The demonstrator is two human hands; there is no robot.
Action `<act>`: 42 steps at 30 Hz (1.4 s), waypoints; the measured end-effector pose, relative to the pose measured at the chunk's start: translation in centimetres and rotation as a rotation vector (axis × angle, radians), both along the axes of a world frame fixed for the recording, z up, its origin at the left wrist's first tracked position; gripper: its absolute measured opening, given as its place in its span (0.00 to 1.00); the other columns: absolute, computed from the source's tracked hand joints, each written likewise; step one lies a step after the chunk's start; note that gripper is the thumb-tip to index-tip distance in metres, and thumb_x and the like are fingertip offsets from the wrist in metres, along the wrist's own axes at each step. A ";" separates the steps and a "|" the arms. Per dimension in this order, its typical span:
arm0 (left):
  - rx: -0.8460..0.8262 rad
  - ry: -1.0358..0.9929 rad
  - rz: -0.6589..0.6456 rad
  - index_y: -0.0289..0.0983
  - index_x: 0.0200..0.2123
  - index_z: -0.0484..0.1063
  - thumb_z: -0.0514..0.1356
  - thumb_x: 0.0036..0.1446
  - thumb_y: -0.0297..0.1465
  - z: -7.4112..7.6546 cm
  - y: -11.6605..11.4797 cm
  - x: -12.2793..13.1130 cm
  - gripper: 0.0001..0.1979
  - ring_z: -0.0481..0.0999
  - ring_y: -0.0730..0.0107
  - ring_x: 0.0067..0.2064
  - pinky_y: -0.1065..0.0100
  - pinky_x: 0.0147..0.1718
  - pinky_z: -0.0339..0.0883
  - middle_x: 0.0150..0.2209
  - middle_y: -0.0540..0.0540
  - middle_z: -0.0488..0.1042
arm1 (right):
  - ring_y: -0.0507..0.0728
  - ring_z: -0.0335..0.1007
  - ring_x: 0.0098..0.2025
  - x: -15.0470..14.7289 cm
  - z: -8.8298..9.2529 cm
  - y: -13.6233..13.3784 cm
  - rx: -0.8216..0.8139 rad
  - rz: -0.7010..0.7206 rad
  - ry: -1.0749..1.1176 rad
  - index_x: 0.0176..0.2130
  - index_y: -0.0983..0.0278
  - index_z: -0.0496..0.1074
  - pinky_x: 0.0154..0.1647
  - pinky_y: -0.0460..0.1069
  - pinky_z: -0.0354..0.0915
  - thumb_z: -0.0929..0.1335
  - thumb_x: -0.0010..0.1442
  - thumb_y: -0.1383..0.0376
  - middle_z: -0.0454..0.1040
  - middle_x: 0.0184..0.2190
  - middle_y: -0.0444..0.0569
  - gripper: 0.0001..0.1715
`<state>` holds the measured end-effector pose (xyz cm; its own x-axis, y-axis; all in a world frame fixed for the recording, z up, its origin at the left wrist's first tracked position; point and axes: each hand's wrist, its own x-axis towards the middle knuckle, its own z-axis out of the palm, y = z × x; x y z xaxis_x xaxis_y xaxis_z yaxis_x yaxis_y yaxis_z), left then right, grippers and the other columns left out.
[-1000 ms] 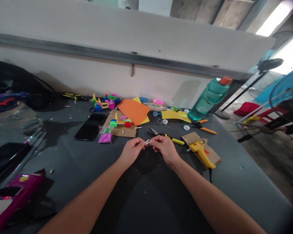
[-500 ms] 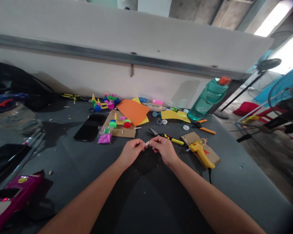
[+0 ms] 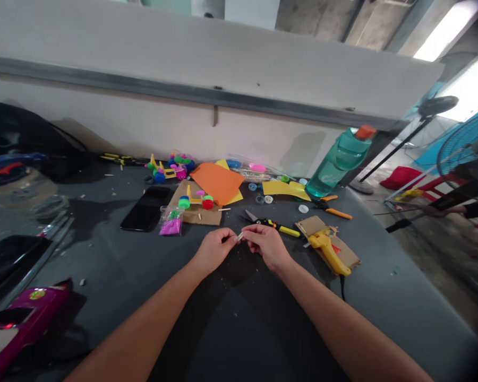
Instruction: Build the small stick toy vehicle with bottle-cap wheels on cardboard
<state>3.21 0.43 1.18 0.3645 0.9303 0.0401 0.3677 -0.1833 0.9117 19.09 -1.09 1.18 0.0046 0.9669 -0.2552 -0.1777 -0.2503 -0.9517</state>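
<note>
Between my fingertips, above the dark table, is a short thin whitish stick piece (image 3: 240,236). My left hand (image 3: 216,248) pinches one end of it, and my right hand (image 3: 266,245) pinches the other. Its exact kind is too small to make out. Just beyond my right hand lie scissors (image 3: 279,227) with black and yellow handles. A yellow glue gun (image 3: 330,251) rests on a piece of cardboard (image 3: 310,225) to the right. Past my left hand, a small model with yellow sticks and green and red caps (image 3: 195,201) stands on another cardboard piece (image 3: 211,217).
A black phone (image 3: 146,208) and a small bag of purple bits (image 3: 171,225) lie to the left. Orange paper (image 3: 217,183), bottle caps (image 3: 303,209), orange-handled pliers (image 3: 338,213) and a teal bottle (image 3: 338,164) stand farther back. A magenta power strip (image 3: 34,318) is near left.
The small stick piece has tilted a little more upright between my fingertips. Both hands stay in nearly the same place; nothing else on the table has visibly moved.
</note>
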 end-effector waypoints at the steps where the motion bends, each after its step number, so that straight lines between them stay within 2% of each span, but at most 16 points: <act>1: 0.014 0.005 -0.005 0.36 0.26 0.71 0.54 0.53 0.35 0.0 0.0 0.0 0.11 0.68 0.72 0.28 0.72 0.29 0.59 0.25 0.50 0.72 | 0.46 0.59 0.20 0.0 0.0 0.0 -0.001 0.008 0.000 0.30 0.66 0.73 0.18 0.42 0.55 0.73 0.42 0.61 0.72 0.22 0.43 0.14; 16: 0.081 0.013 -0.031 0.37 0.27 0.71 0.51 0.55 0.35 -0.5 -0.1 0.0 0.12 0.68 0.70 0.29 0.71 0.29 0.60 0.25 0.50 0.71 | 0.47 0.61 0.20 0.0 0.2 -0.1 -0.021 -0.022 -0.012 0.25 0.66 0.72 0.18 0.42 0.55 0.72 0.42 0.62 0.74 0.22 0.46 0.10; 22: 0.110 0.035 -0.058 0.37 0.31 0.71 0.53 0.55 0.35 -0.1 -0.3 0.0 0.10 0.69 0.70 0.32 0.70 0.32 0.60 0.29 0.49 0.72 | 0.47 0.61 0.20 0.1 0.0 -0.1 -0.026 -0.046 0.012 0.25 0.66 0.72 0.18 0.42 0.56 0.72 0.41 0.62 0.73 0.21 0.45 0.10; 33: 0.223 0.100 -0.059 0.37 0.26 0.68 0.54 0.55 0.35 0.2 -0.2 -0.2 0.10 0.68 0.71 0.31 0.71 0.32 0.59 0.27 0.49 0.69 | 0.46 0.61 0.19 0.0 0.1 -0.2 -0.033 -0.023 0.037 0.24 0.66 0.72 0.18 0.42 0.56 0.73 0.40 0.61 0.72 0.20 0.44 0.11; 38: 0.181 0.058 -0.040 0.37 0.25 0.69 0.55 0.54 0.35 0.2 -0.2 -0.2 0.10 0.67 0.72 0.30 0.71 0.31 0.59 0.26 0.50 0.70 | 0.47 0.61 0.20 0.1 0.2 -0.3 -0.026 -0.016 0.043 0.24 0.66 0.73 0.18 0.42 0.56 0.73 0.41 0.62 0.72 0.20 0.44 0.10; 42: 0.052 0.017 -0.035 0.37 0.26 0.70 0.55 0.53 0.38 0.0 -0.1 -0.2 0.11 0.65 0.73 0.26 0.72 0.27 0.57 0.22 0.52 0.68 | 0.46 0.61 0.20 0.0 0.1 -0.3 -0.004 -0.034 0.022 0.24 0.66 0.73 0.18 0.42 0.56 0.73 0.42 0.62 0.73 0.20 0.45 0.09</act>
